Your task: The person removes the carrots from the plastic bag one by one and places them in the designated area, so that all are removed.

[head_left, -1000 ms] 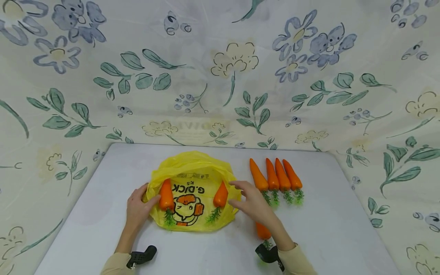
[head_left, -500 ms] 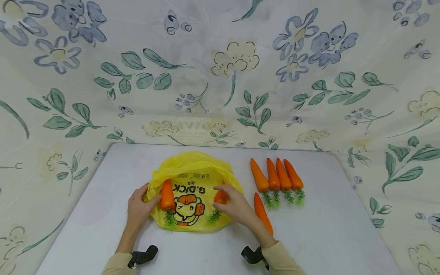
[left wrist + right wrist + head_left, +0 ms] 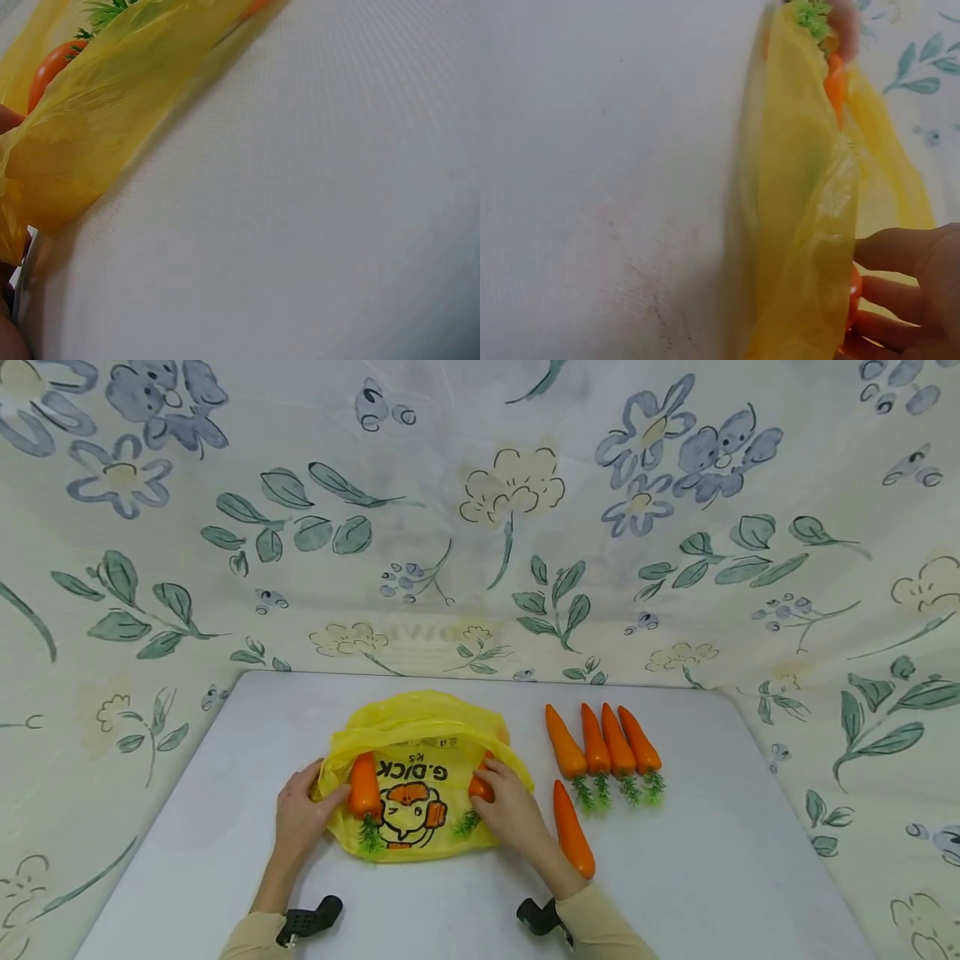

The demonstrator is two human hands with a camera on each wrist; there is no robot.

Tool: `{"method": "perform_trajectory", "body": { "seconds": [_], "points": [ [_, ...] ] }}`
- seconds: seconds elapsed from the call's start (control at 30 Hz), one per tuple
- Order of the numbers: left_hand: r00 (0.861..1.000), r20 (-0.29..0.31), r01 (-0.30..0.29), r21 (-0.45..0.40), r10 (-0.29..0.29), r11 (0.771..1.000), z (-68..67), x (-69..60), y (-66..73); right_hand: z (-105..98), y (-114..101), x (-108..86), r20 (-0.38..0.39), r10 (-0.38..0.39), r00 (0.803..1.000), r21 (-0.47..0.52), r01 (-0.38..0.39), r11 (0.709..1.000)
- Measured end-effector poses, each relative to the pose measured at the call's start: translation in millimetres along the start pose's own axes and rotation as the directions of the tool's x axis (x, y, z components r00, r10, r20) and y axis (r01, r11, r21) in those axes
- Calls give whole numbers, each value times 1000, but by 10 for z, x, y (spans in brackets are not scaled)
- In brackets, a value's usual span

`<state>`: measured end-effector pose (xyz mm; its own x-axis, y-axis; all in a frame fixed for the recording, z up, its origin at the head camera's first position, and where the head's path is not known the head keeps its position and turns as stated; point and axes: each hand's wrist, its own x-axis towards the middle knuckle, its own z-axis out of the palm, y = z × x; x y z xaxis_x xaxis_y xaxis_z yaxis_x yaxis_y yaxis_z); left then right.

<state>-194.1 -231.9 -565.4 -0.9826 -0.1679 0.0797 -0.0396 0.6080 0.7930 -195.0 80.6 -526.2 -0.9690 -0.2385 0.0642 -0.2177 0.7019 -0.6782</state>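
A yellow plastic bag (image 3: 423, 714) with a printed cartoon face lies with its mouth toward me in the head view. My left hand (image 3: 300, 814) grips the bag's left edge, its thumb near an orange toy carrot (image 3: 364, 785) with green leaves that lies in the bag. At the bag's right side my right hand (image 3: 513, 810) holds a second toy carrot (image 3: 480, 787), partly covered by the fingers. In the right wrist view, fingers (image 3: 892, 296) touch that orange carrot (image 3: 853, 296) behind the yellow plastic. The left wrist view shows mostly the bag (image 3: 97, 142) and table.
Several orange carrots (image 3: 618, 752) lie in a row at the right rear of the white table (image 3: 697, 860). A single carrot (image 3: 572, 835) lies nearer, beside my right forearm. A floral cloth (image 3: 450, 527) hangs behind the table.
My right hand has moved left from the bag's edge to the carrot at its right side and taken hold of it. The left hand stays in place.
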Motion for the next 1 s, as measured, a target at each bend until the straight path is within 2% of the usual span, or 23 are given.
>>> {"method": "perform_trajectory", "body": {
  "seconds": [0.33,0.57,0.7,0.83,1.0],
  "points": [
    [1000,5,6,3,-6,1000,-23,-17,19,100,-34,30,-101,-8,995,-54,2,999],
    [999,33,41,4,-41,999,-33,-9,21,120,-3,38,-124,-48,991,-88,38,995],
    [999,35,40,-1,-40,999,-28,4,24,126,21,51,-124,-77,989,-109,64,992],
    [999,25,25,-3,-25,1000,-23,-1,30,133,39,50,-131,-92,987,-97,80,992],
    [999,39,38,-5,-38,999,-34,-14,38,133,36,33,-138,-82,987,-72,72,995]
  ]
}}
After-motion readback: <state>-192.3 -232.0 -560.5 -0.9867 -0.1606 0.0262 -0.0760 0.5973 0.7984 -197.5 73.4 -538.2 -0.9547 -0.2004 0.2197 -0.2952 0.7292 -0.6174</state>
